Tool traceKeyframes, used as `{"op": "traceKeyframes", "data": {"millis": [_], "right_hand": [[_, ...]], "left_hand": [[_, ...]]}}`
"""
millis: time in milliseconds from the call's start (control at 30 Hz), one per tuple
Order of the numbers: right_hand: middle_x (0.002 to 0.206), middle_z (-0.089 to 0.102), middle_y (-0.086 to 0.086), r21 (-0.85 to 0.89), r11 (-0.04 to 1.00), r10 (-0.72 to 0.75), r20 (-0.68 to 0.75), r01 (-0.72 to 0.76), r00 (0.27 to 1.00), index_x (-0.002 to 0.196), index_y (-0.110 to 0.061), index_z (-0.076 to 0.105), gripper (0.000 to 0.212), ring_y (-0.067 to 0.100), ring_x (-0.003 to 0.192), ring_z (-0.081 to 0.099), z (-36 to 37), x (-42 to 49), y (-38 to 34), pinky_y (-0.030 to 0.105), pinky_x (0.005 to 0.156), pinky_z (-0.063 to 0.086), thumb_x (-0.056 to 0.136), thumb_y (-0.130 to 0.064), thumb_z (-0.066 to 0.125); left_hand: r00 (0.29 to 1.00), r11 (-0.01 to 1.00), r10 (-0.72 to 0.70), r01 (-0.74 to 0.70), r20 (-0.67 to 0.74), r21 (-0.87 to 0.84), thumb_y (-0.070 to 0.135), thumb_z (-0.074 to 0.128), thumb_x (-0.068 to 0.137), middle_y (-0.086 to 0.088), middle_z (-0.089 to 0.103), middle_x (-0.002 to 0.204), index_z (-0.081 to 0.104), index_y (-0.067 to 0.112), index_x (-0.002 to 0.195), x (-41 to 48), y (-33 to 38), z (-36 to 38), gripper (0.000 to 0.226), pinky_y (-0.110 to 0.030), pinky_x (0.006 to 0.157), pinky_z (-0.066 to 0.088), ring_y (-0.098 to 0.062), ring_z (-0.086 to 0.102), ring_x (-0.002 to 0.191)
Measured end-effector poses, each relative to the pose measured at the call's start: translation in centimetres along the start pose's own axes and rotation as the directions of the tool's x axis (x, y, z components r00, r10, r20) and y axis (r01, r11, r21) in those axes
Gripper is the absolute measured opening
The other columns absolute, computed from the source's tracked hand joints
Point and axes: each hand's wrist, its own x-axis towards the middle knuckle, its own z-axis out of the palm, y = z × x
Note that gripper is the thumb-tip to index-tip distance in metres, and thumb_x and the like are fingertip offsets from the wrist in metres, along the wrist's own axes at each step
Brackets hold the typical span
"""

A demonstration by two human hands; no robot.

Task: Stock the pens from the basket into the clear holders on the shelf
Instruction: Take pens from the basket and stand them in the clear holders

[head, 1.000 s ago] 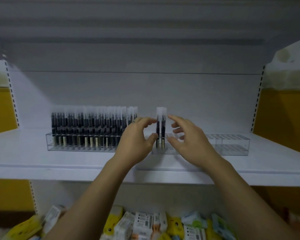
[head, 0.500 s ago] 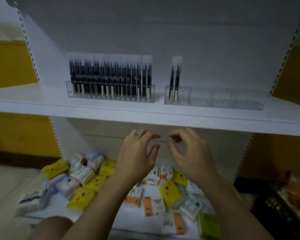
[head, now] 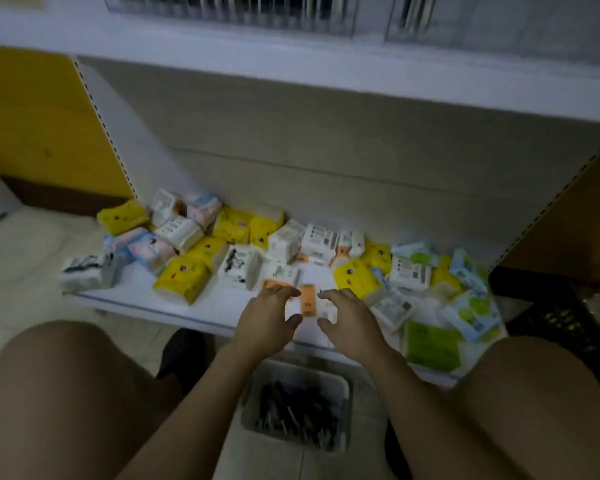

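1. Left hand (head: 267,320) and right hand (head: 349,322): side by side above the lower shelf's (head: 136,292) front edge, fingers loosely spread, grasping nothing.
2. Basket (head: 340,386): on the floor (head: 21,265), below the hands; dark pens (head: 295,410) lie inside.
3. Holders (head: 229,12): on the upper shelf (head: 291,60), blurred.
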Motion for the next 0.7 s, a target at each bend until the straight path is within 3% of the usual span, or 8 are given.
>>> {"op": "traceKeyframes", "data": {"millis": [233,333,400,433,500,600,700], "right_hand": [[0.132,0.05,0.009,-0.048,0.985,0.171,0.304,-0.164,0.937,0.134,-0.017,0.051,0.045,0.026,0.118,0.051,6.6,-1.1,4.5,0.031,0.091,0.044,0.091,-0.023,0.062],[0.129,0.054,0.002,-0.057,0.976,0.215,0.382,-0.209,0.899,0.129,-0.016,0.054,0.039,0.023,0.113,0.054,8.3,-1.2,5.6,0.027,0.084,0.044,0.091,-0.023,0.062],[0.111,0.059,-0.001,-0.087,0.974,0.227,0.437,-0.21,0.87,0.114,-0.019,0.061,0.022,0.02,0.097,0.057,9.2,-1.2,6.3,0.026,0.076,0.04,0.092,-0.022,0.06],[0.096,0.06,-0.003,-0.095,0.974,0.226,0.466,-0.206,0.855,0.096,-0.021,0.062,0.006,0.018,0.084,0.054,9.6,-1.2,6.6,0.027,0.074,0.039,0.092,-0.02,0.058],[0.076,0.053,-0.006,-0.109,0.962,0.269,0.517,-0.249,0.812,0.072,-0.027,0.053,0.021,0.015,0.072,0.05,10.5,-1.1,7.8,0.03,0.07,0.041,0.091,-0.02,0.057],[0.073,0.055,-0.003,-0.13,0.943,0.324,0.564,-0.306,0.76,0.069,-0.025,0.055,0.022,0.014,0.069,0.052,11.5,-1.4,9.8,0.027,0.061,0.041,0.091,-0.023,0.056],[0.092,0.066,0.014,-0.176,0.927,0.368,0.607,-0.332,0.704,0.088,-0.004,0.07,0.021,0.027,0.086,0.062,12.4,-1.4,11.4,0.033,0.069,0.048,0.091,-0.018,0.055]], "left_hand": [[0.951,0.967,-0.212,0.237,0.226,-0.089,0.028,0.065,0.088,-0.004,0.054,0.135,0.053,0.017,0.132,-2.3,-4.8,5.9,0.047,-0.029,0.1,0.041,-0.02,0.051,0.122],[0.906,0.945,-0.277,0.317,0.32,-0.077,0.028,0.065,0.088,-0.005,0.052,0.137,0.053,0.016,0.132,-2.7,-6.6,8.0,0.047,-0.03,0.102,0.04,-0.02,0.048,0.125],[0.87,0.93,-0.315,0.364,0.38,-0.061,0.029,0.065,0.088,-0.005,0.052,0.136,0.053,0.017,0.131,-2.7,-7.8,9.4,0.046,-0.032,0.101,0.042,-0.022,0.049,0.124],[0.849,0.919,-0.339,0.39,0.406,-0.049,0.029,0.063,0.089,-0.005,0.053,0.134,0.053,0.017,0.13,-2.6,-8.3,10.2,0.045,-0.032,0.099,0.044,-0.023,0.05,0.122],[0.807,0.904,-0.367,0.427,0.462,-0.029,0.028,0.06,0.091,-0.009,0.059,0.125,0.054,0.015,0.127,-2.6,-9.3,11.8,0.039,-0.031,0.087,0.048,-0.025,0.057,0.111],[0.755,0.879,-0.388,0.476,0.528,-0.033,0.029,0.058,0.092,-0.015,0.063,0.114,0.052,0.009,0.127,-2.9,-11.5,15.2,0.041,-0.035,0.079,0.054,-0.027,0.061,0.098],[0.726,0.868,-0.396,0.496,0.563,-0.028,0.031,0.057,0.092,-0.015,0.054,0.126,0.045,0.01,0.135,-3.3,-13.2,18.2,0.049,-0.037,0.085,0.051,-0.031,0.057,0.107]]}}
